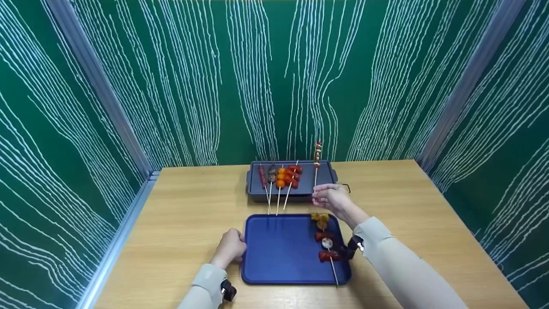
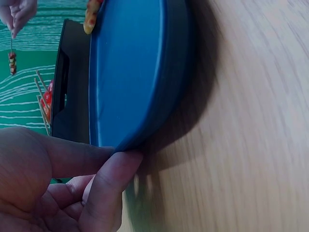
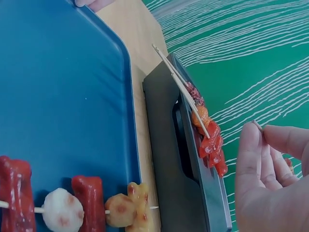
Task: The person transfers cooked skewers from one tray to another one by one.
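My left hand (image 1: 229,248) pinches the left rim of a blue tray (image 1: 283,253) between thumb and fingers, clearly seen in the left wrist view. My right hand (image 1: 335,199) pinches the bare stick end of a thin skewer (image 1: 318,154), which points upward over the right part of a dark grill pan (image 1: 257,198). Small red and pale pieces line its upper half. Across the grill pan lie a dark red skewer (image 1: 263,177), a grey-brown skewer (image 1: 272,174), an orange ball skewer (image 1: 281,178) and a red skewer (image 1: 294,176), sticks overhanging the front.
Along the tray's right side lies a mixed skewer (image 1: 327,243) with red, white and yellow pieces, partly behind the right wrist's camera (image 1: 354,246). The tray sits on a wooden table (image 1: 184,206) in front of the grill pan. Green walls (image 1: 193,86) with white lines enclose the table.
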Action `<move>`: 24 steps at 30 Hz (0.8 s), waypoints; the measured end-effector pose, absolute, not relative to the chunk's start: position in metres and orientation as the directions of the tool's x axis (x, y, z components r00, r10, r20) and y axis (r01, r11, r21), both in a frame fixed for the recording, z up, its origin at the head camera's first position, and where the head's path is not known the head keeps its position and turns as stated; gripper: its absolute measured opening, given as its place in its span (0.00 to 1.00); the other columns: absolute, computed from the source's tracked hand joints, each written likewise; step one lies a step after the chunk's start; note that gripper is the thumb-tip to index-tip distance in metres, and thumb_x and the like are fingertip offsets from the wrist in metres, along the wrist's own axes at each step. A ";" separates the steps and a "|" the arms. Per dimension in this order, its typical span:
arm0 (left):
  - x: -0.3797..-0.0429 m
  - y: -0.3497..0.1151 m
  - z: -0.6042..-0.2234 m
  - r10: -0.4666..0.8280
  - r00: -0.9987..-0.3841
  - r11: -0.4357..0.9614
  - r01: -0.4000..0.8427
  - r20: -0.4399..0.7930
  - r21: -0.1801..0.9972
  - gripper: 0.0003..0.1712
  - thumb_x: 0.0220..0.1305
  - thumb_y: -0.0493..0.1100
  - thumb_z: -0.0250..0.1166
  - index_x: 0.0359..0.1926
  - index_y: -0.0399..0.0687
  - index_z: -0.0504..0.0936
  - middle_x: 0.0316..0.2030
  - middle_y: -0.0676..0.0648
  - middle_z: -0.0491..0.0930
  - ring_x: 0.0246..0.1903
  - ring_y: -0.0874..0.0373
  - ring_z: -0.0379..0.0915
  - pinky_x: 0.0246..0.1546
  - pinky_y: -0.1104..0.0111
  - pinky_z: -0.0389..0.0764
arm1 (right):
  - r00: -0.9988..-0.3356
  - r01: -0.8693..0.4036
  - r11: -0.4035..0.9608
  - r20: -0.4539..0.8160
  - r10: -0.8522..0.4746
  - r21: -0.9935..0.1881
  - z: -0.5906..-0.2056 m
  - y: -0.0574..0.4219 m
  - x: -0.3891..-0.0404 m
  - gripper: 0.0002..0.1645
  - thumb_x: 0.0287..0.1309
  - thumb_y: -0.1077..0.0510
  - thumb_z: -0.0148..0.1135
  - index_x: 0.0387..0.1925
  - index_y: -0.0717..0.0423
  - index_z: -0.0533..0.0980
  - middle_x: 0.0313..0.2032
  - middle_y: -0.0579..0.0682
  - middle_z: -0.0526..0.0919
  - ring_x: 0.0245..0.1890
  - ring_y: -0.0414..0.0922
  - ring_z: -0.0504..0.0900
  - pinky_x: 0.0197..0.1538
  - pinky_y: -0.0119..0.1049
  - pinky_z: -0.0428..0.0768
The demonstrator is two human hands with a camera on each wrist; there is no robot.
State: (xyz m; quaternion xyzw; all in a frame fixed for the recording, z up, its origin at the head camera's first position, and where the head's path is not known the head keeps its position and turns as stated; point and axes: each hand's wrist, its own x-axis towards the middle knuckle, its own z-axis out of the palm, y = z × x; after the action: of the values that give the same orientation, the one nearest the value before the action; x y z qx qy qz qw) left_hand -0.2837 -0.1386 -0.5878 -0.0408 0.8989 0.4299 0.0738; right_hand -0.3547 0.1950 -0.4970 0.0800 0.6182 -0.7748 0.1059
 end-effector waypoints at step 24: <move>-0.294 -0.143 -0.602 -0.004 -0.981 0.604 -0.157 -0.194 0.781 0.14 0.54 0.26 0.52 0.23 0.51 0.68 0.24 0.48 0.71 0.18 0.55 0.79 0.14 0.68 0.84 | -0.935 0.230 0.039 -0.231 -0.270 -0.973 -0.506 0.210 -0.307 0.06 0.63 0.72 0.60 0.40 0.62 0.80 0.28 0.48 0.87 0.27 0.41 0.87 0.35 0.34 0.93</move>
State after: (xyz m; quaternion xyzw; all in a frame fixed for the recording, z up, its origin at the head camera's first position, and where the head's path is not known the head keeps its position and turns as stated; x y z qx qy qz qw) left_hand -0.2938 -0.1429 -0.6025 -0.0451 0.8914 0.4426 0.0862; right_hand -0.3071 0.2097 -0.5065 -0.0147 0.6978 -0.6931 0.1804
